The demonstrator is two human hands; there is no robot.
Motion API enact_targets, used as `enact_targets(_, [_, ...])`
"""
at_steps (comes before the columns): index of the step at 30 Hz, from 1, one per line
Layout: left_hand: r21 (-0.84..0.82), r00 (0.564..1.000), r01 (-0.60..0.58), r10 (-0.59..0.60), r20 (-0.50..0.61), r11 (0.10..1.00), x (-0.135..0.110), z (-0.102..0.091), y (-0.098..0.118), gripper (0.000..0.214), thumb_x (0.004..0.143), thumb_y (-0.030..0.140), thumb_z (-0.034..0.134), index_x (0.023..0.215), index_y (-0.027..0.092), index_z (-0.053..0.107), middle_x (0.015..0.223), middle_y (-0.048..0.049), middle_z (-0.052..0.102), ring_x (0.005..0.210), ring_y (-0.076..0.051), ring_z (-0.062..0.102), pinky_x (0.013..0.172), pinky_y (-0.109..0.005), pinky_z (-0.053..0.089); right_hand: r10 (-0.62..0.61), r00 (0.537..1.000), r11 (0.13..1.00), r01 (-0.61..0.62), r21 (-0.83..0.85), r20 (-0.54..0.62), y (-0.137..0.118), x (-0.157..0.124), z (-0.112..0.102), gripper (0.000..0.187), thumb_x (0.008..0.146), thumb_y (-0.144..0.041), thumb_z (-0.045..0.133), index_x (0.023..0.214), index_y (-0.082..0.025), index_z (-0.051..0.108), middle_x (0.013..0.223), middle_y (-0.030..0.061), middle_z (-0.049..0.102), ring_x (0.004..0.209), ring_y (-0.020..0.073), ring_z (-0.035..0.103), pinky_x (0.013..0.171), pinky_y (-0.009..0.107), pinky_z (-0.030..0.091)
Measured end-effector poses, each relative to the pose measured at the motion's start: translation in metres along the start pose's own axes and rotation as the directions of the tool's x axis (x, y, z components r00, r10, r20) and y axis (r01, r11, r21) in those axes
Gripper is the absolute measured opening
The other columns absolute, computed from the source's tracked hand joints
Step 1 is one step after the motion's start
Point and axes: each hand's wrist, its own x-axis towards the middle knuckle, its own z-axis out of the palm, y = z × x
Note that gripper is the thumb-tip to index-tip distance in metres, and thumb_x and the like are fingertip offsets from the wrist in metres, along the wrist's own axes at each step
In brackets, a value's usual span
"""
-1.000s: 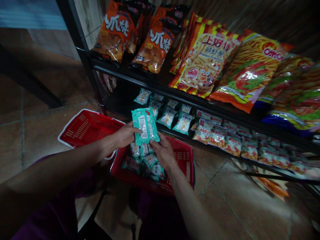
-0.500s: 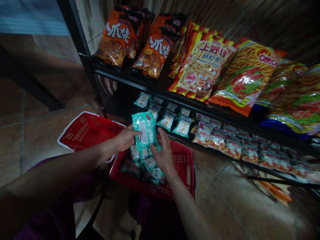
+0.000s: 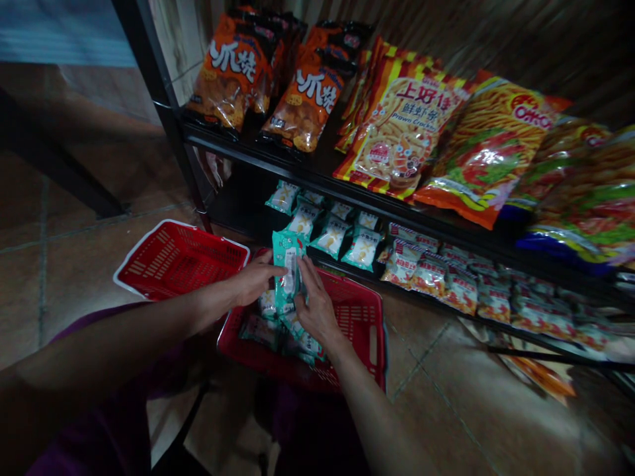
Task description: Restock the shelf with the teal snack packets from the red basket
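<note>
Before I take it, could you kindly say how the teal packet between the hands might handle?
The teal packet probably gives when squeezed, its wrapper looking thin; being small, it is likely light; its shiny film may slip.

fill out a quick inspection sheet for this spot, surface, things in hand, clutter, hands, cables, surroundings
surface: black shelf, small packets lined up on its lower board
things in hand: one green packet, above a red basket with loose packets inside
clutter: orange thing low at right, too blurred to name
hands: left hand grips the packet's left edge; right hand lies against its right side, grip unclear
cables: nothing seen
surroundings: big snack bags on the board above; second basket at left; tiled floor
</note>
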Motion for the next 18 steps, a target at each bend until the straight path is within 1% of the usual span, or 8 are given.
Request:
enact_targets(3, [0.016,1.0,0.004,-0.005,0.022,1.0,-0.004,0.004,0.003,0.044,0.066,0.013,0.071,0.108,0.02,0.06,0.094,-0.0032,0.068,0.073,-0.015,0.063,0.067,-0.028,0.048,0.074,0.997,0.991,-0.076,0.112,0.026,-0.001,0.0,-0.001,0.074,0.076,-0.011,0.048,0.144,-0.036,0.03,0.154,-0.0089,0.023,0.144,0.0203,0.019,0.118,0.051,0.018])
enact_targets(6, [0.041,1.0,0.018,-0.019,0.024,0.999,-0.007,0.006,0.005,0.038,0.069,0.018,0.07,0.105,0.021,0.06,0.097,-0.003,0.067,0.075,-0.014,0.062,0.067,-0.026,0.047,0.126,0.991,0.966,-0.134,0.221,0.048,-0.001,0.001,-0.002,0.065,0.081,-0.022,0.052,0.141,-0.037,0.036,0.153,-0.0089,0.025,0.144,0.0209,0.021,0.118,0.051,0.017])
enact_targets(10, [0.046,0.999,0.042,-0.043,0.021,0.998,-0.006,0.005,0.004,0.03,0.071,0.025,0.069,0.1,0.021,0.059,0.092,-0.002,0.066,0.074,-0.013,0.061,0.067,-0.026,0.047,0.164,0.983,0.941,-0.18,0.285,0.079,-0.004,0.001,-0.004,0.057,0.086,-0.041,0.053,0.141,-0.034,0.038,0.153,-0.0047,0.027,0.143,0.0213,0.021,0.119,0.048,0.014])
enact_targets(12, [0.022,0.999,0.048,-0.048,0.022,0.999,-0.005,0.004,0.003,0.025,0.074,0.029,0.067,0.097,0.021,0.06,0.086,-0.0013,0.065,0.073,-0.014,0.06,0.067,-0.026,0.047,0.189,0.978,0.932,-0.207,0.299,0.09,-0.008,0.001,-0.005,0.06,0.086,-0.048,0.053,0.142,-0.032,0.037,0.153,-0.0025,0.028,0.144,0.0212,0.021,0.119,0.047,0.013])
enact_targets(15, [-0.019,0.999,0.053,-0.053,0.002,0.998,-0.005,0.004,0.002,0.021,0.078,0.036,0.065,0.09,0.019,0.062,0.077,-0.001,0.062,0.07,-0.013,0.058,0.065,-0.025,0.046,0.214,0.971,0.919,-0.236,0.316,0.103,-0.013,0.002,-0.005,0.069,0.081,-0.053,0.058,0.143,-0.031,0.035,0.153,0.0,0.028,0.143,0.0224,0.021,0.119,0.047,0.013])
enact_targets(18, [-0.022,0.998,0.065,-0.066,-0.019,0.998,-0.005,0.005,0.002,0.024,0.081,0.039,0.062,0.094,0.019,0.063,0.084,-0.0033,0.064,0.073,-0.014,0.059,0.064,-0.024,0.046,0.235,0.966,0.908,-0.258,0.33,0.109,-0.018,0.003,-0.005,0.077,0.076,-0.054,0.064,0.143,-0.029,0.035,0.153,0.0025,0.03,0.143,0.0251,0.024,0.118,0.048,0.016])
